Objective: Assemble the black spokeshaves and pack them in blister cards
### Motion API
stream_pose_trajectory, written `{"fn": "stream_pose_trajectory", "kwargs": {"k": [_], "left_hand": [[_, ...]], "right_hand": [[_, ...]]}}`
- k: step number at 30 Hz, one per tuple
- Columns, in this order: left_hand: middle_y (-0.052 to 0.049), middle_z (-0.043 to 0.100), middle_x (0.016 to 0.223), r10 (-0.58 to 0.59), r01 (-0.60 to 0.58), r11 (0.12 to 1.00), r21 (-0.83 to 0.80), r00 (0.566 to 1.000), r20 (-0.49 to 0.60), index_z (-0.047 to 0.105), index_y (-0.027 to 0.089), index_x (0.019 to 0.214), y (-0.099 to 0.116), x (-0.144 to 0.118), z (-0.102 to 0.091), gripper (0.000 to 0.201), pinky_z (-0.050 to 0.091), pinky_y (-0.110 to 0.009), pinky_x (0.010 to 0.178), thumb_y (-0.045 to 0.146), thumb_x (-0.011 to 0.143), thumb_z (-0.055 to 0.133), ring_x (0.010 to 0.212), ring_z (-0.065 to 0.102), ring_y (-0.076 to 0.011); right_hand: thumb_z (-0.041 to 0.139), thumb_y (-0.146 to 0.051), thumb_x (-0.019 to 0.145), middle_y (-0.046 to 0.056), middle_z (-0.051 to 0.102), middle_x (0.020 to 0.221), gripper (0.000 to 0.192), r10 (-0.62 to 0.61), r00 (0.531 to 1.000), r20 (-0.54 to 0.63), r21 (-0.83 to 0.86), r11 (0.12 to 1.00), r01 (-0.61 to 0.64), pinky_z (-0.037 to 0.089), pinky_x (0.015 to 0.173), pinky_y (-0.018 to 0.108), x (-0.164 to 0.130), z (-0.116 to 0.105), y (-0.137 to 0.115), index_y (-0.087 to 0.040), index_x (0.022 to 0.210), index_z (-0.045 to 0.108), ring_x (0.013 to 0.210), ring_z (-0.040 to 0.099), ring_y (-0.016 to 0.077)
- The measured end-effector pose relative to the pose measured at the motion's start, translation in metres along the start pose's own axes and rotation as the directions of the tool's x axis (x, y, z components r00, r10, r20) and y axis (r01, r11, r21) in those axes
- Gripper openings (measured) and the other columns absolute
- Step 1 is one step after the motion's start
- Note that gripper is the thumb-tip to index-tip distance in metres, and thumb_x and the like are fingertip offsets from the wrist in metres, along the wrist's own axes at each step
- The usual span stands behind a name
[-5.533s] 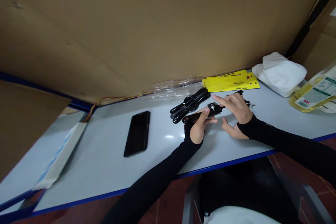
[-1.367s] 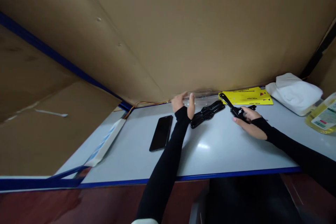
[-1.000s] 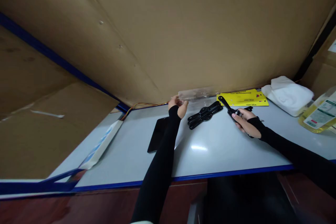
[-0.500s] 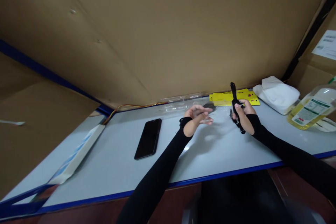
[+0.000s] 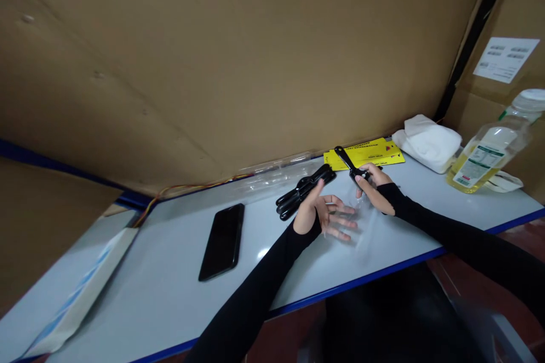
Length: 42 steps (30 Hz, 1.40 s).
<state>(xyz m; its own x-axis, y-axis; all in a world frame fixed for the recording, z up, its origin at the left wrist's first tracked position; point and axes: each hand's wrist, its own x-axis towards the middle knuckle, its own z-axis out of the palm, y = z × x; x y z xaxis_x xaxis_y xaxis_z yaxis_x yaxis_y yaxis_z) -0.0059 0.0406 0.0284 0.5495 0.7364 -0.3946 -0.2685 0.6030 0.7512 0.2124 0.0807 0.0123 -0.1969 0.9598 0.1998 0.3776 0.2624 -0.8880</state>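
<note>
My right hand (image 5: pixel 374 187) is closed around a glossy black handle-like tool (image 5: pixel 348 160). Its rounded end, with a small hole, points up and away to the left; the lower part is hidden by my fingers. My left hand (image 5: pixel 327 215) is open, palm turned toward the right hand, fingers spread. A thin clear plastic film (image 5: pixel 365 229) hangs between the hands, close to the left fingertips; whether they touch it I cannot tell. Just beyond the left hand lies a bunch of similar black handled pieces (image 5: pixel 304 188) on the table.
Yellow printed cards (image 5: pixel 383 154) and clear plastic packaging (image 5: pixel 264 178) lie along the cardboard wall. A black phone (image 5: pixel 222 241) is at left. A white cloth bundle (image 5: pixel 428 142) and a bottle of yellow liquid (image 5: pixel 479 156) stand at right. The table's blue edge (image 5: pixel 340 289) is in front.
The view has shifted. My left hand has opened with its fingers spread and moved nearer, uncovering the black pieces. The tool in my right hand has tilted left, and clear film shows below it.
</note>
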Motion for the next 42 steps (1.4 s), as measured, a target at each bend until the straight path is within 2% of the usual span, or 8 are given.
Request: {"fn": "stream_pose_trajectory", "kwargs": {"k": [4,8,13,21,25,30,35,42], "left_hand": [[-0.010,0.076,0.084,-0.010,0.029,0.989,0.142,0.991,-0.135,0.058,0.015,0.102,-0.010,0.009,0.004,0.046,0.066,-0.058,0.070,0.022,0.068,0.088,0.075,0.080,-0.0372],[-0.005,0.070,0.069,0.106,-0.063,0.983,0.172,0.962,-0.250,0.061,0.012,0.106,-0.011,0.011,0.007,0.051,0.066,-0.050,0.056,0.005,0.057,0.075,0.067,0.076,-0.0324],[-0.005,0.070,0.083,0.283,-0.238,0.956,0.169,0.896,-0.341,0.055,0.016,0.089,-0.014,0.009,0.015,0.041,0.067,-0.052,0.057,0.007,0.058,0.082,0.071,0.078,-0.0322],[-0.012,0.072,0.115,0.332,-0.340,0.940,0.000,0.917,-0.220,0.035,0.022,0.086,-0.038,0.021,0.015,0.063,0.068,-0.061,0.073,0.011,0.060,0.091,0.100,0.079,-0.0385],[-0.004,0.067,0.109,0.399,-0.414,0.910,-0.013,0.884,-0.243,0.044,0.025,0.111,-0.056,0.031,0.011,0.077,0.066,-0.064,0.075,0.009,0.054,0.092,0.093,0.079,-0.0342],[-0.007,0.061,0.111,0.426,-0.425,0.904,0.051,0.881,-0.208,0.042,0.030,0.151,-0.073,0.038,0.015,0.108,0.064,-0.065,0.085,0.013,0.057,0.093,0.101,0.075,-0.0344],[-0.012,0.063,0.131,0.465,-0.469,0.883,0.020,0.866,-0.185,0.045,0.029,0.147,-0.073,0.040,0.014,0.106,0.060,-0.062,0.097,0.019,0.057,0.099,0.112,0.071,-0.0346],[-0.004,0.073,0.102,0.430,-0.460,0.884,-0.087,0.870,-0.241,0.049,0.026,0.123,-0.063,0.041,0.017,0.075,0.063,-0.058,0.090,0.040,0.067,0.097,0.098,0.077,-0.0315]], "right_hand": [[0.058,-0.052,0.098,-0.002,0.074,0.070,0.030,-0.043,0.997,0.066,-0.007,0.999,0.044,0.048,0.061,0.031,-0.005,0.002,-0.001,-0.026,0.114,0.056,0.061,0.063,0.0178],[0.067,-0.057,0.094,0.001,0.074,0.073,0.035,-0.111,0.994,0.003,0.059,0.992,0.110,0.052,0.067,0.034,-0.006,-0.003,-0.008,-0.026,0.108,0.059,0.073,0.070,0.0217],[0.075,-0.067,0.084,0.004,0.076,0.072,0.049,0.026,1.000,0.000,0.232,0.972,-0.025,0.044,0.052,0.029,-0.002,-0.015,-0.019,-0.024,0.098,0.058,0.058,0.065,0.0179],[0.088,-0.062,0.069,0.003,0.074,0.077,0.060,0.183,0.983,0.018,0.325,0.929,-0.179,0.052,0.053,0.030,0.000,-0.007,-0.005,-0.027,0.090,0.043,0.067,0.073,0.0230],[0.084,-0.058,0.071,-0.002,0.067,0.076,0.056,0.103,0.991,-0.088,0.135,0.987,-0.091,0.045,0.052,0.028,-0.002,-0.002,0.000,-0.027,0.092,0.042,0.053,0.058,0.0138],[0.079,-0.053,0.073,-0.003,0.063,0.079,0.048,0.010,0.999,-0.039,-0.196,0.980,-0.018,0.039,0.051,0.027,-0.006,0.003,-0.002,-0.027,0.095,0.044,0.051,0.047,0.0110],[0.078,-0.051,0.074,-0.003,0.063,0.078,0.046,-0.090,0.995,0.045,-0.323,0.941,0.099,0.040,0.057,0.028,-0.010,0.002,-0.009,-0.027,0.099,0.048,0.055,0.049,0.0129],[0.072,-0.046,0.085,0.002,0.063,0.090,0.027,-0.273,0.962,0.014,-0.321,0.910,0.263,0.039,0.058,0.029,-0.017,0.000,-0.014,-0.023,0.096,0.064,0.055,0.044,0.0105]]}}
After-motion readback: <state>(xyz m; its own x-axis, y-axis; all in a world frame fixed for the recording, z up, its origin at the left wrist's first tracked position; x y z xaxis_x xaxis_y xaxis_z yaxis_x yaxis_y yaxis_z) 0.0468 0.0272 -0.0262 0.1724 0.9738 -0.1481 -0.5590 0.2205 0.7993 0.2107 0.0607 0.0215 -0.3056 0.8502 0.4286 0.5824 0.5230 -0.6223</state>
